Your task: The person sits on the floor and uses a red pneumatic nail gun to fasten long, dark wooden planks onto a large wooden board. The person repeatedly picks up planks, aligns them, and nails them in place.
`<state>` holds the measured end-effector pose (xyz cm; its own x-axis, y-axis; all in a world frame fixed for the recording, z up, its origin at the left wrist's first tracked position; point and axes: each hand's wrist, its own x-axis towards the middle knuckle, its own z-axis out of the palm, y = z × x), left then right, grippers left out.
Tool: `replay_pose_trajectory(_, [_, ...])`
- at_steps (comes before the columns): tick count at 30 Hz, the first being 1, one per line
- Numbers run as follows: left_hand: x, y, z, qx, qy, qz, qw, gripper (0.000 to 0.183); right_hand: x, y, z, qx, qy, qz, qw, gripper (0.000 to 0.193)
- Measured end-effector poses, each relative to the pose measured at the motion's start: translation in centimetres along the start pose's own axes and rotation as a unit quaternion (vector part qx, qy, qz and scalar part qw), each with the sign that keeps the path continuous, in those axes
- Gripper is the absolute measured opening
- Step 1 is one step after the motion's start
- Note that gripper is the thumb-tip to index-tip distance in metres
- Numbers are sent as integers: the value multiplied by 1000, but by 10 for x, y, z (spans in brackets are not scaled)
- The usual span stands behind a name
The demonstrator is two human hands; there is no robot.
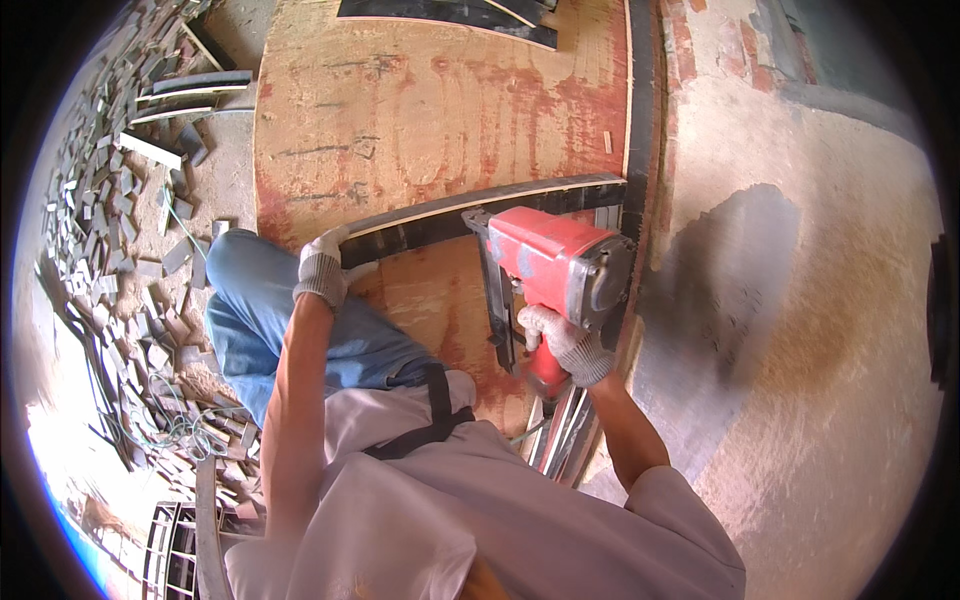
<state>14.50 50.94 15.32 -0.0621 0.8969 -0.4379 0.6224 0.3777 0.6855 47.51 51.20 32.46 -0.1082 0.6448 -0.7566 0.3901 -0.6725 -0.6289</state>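
Observation:
My right hand (pixel 566 345), in a pale knit glove, is wrapped round the handle of a red pneumatic nail gun (pixel 545 250). The gun's nose rests at or just over a curved wooden strip (pixel 430 222) with dark faces and a pale edge; exact contact is hard to make out. This strip lies across a stained plywood sheet (pixel 440 120), its right end meeting a long dark straight batten (pixel 645 100). Gloved too, my left hand (pixel 322 262) grips the strip's left end, its fingers partly hidden.
More dark strips (pixel 460 18) lie on the plywood's far end. Wood offcuts (pixel 120 220) cover the floor at left, with a thin green hose (pixel 190 430) among them. Along the right runs a rough plastered wall (pixel 800 300). A slatted frame (pixel 170 550) is at lower left.

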Motion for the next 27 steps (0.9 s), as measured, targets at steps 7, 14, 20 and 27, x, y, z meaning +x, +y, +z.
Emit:
replay_pose_trajectory(7, [-7, 10, 8, 48, 7, -11, 999, 60, 6, 0, 22, -123, -61, -43, 990, 21])
replay_pose_trajectory(14, [-8, 12, 6, -3, -8, 0, 1000, 54, 10, 13, 27, -18, -44, 5, 999, 21])
replay_pose_trajectory(20, [-10, 11, 21, -261, -56, -166, 949, 52, 11, 26, 40, -160, -47, -179, 970, 15])
replay_pose_trajectory(27, [-6, -14, 44, -112, -13, -46, 993, 66, 20, 50, 43, -167, -61, -100, 979, 11])
